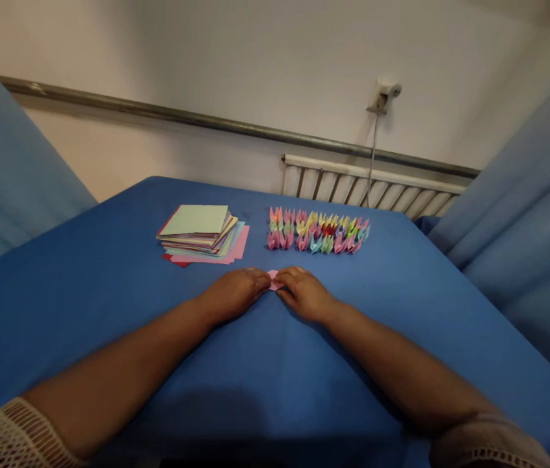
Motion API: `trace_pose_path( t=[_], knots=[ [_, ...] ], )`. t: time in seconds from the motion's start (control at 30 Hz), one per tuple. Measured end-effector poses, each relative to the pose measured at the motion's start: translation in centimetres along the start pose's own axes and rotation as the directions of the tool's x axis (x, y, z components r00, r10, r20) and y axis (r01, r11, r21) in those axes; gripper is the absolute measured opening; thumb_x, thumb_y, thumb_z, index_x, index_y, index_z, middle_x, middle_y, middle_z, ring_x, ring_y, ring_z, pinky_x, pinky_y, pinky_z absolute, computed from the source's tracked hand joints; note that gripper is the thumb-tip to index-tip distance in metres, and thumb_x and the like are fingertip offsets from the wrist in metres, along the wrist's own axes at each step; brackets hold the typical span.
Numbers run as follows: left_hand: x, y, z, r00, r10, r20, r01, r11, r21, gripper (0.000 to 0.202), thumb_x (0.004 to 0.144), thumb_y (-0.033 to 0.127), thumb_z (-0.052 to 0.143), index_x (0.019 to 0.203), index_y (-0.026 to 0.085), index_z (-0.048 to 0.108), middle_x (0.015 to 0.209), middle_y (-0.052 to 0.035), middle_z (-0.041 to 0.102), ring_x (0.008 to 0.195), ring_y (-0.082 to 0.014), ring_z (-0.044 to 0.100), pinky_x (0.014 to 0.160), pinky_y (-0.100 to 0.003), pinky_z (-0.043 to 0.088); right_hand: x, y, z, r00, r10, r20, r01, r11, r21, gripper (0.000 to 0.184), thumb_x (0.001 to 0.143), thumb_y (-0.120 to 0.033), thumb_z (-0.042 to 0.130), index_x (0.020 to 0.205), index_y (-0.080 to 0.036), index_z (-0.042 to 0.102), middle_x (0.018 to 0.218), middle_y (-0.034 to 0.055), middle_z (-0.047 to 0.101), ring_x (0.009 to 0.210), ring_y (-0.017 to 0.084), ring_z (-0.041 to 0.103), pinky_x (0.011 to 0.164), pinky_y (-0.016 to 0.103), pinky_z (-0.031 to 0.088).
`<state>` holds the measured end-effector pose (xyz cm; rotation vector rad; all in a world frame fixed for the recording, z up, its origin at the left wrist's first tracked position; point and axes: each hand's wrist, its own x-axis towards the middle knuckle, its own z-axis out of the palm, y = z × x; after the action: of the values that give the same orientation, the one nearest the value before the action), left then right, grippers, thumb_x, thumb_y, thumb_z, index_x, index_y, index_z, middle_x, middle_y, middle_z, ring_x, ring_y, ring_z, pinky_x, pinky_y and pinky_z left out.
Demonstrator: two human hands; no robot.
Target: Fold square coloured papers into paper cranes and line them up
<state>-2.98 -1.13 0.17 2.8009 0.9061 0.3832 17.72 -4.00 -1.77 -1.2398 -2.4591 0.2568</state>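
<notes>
Socket (377,97) on wall (236,58), cord (373,153) plugged in; any marking too small to read.

Pink paper (274,281) on table (275,370), midway between the hands. Left hand (240,291): fingers closed on its left side, thumb mostly hidden. Right hand (307,292): thumb and fingertips gripping its right side. Paper's ends covered by fingers; fold hard to make out.

Stack (197,220) beyond left hand: pale green sheet on top, edges fanned, a red corner poking out below. Folded papers (316,232) in rows beyond right hand, many colours; back ones partly hidden. A gap separates them from the stack.

Sleeves (21,429) cut off by the frame. Blue cloth spreads wide outside both forearms. Far table edge just before radiator (353,177); curtains (523,260) hang at both sides. Near edge dark, indistinct.
</notes>
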Motion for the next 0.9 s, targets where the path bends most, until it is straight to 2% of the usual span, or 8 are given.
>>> trace_pose_path(
  t=[0.17, 0.37, 0.6, 0.77, 0.9],
  knots=[
    [0.0, -0.3, -0.4, 0.999, 0.014, 0.041, -0.016, 0.999, 0.046, 0.027, 0.095, 0.026, 0.041, 0.097, 0.017, 0.066, 0.092, -0.0076, 0.067, 0.085, -0.0197, 0.061, 0.077, -0.030, 0.044, -0.1, 1.5, 0.6, 0.999, 0.018, -0.029, -0.017, 0.999, 0.040, 0.022, 0.090, -0.026, 0.056, 0.109, -0.017, 0.060, 0.111, 0.0088, 0.063, 0.105, 0.020, 0.055, 0.091, 0.035, 0.041],
    [0.0, -0.3, -0.2, 0.999, -0.048, 0.024, 0.047, 0.998, 0.042, 0.020, 0.092, 0.024, 0.044, 0.092, 0.017, 0.063, 0.088, -0.0068, 0.064, 0.080, -0.0197, 0.058, 0.073, -0.030, 0.043, 0.3, 1.1, 0.4, 0.999, 0.047, -0.025, -0.048, 0.998, -0.031, 0.014, 0.093, -0.024, 0.050, 0.097, -0.018, 0.062, 0.100, 0.0069, 0.065, 0.097, 0.018, 0.056, 0.087, 0.033, 0.042],
    [0.2, -0.5, 0.6, 0.993, -0.104, -0.054, 0.097, 0.988, -0.120, 0.015, 0.089, 0.023, 0.049, 0.093, 0.018, 0.062, 0.097, -0.0067, 0.064, 0.092, -0.0200, 0.058, 0.083, -0.032, 0.043, 0.5, 1.3, 0.9, 0.997, 0.061, -0.051, -0.060, 0.998, 0.022, 0.013, 0.093, -0.023, 0.049, 0.092, -0.018, 0.061, 0.096, 0.0071, 0.064, 0.092, 0.018, 0.056, 0.084, 0.033, 0.043],
    [0.4, -1.1, 1.4, 0.979, -0.191, -0.073, 0.179, 0.973, -0.144, 0.012, 0.087, 0.023, 0.051, 0.083, 0.018, 0.061, 0.094, -0.0059, 0.064, 0.093, -0.0204, 0.058, 0.085, -0.034, 0.043, 0.6, 1.4, 1.1, 0.991, 0.116, -0.071, -0.111, 0.992, 0.066, 0.009, 0.090, -0.019, 0.052, 0.087, -0.019, 0.060, 0.093, 0.0058, 0.065, 0.088, 0.018, 0.057, 0.082, 0.032, 0.044],
    [0.5, -1.4, 1.6, 0.972, -0.220, -0.081, 0.207, 0.968, -0.143, 0.010, 0.086, 0.023, 0.052, 0.084, 0.018, 0.060, 0.089, -0.0052, 0.063, 0.089, -0.0197, 0.057, 0.082, -0.032, 0.043, 0.4, 1.2, 0.7, 0.991, 0.113, -0.066, -0.110, 0.993, 0.051, 0.013, 0.092, -0.021, 0.050, 0.095, -0.019, 0.062, 0.095, 0.0061, 0.067, 0.090, 0.018, 0.059, 0.083, 0.032, 0.044]
  ],
)
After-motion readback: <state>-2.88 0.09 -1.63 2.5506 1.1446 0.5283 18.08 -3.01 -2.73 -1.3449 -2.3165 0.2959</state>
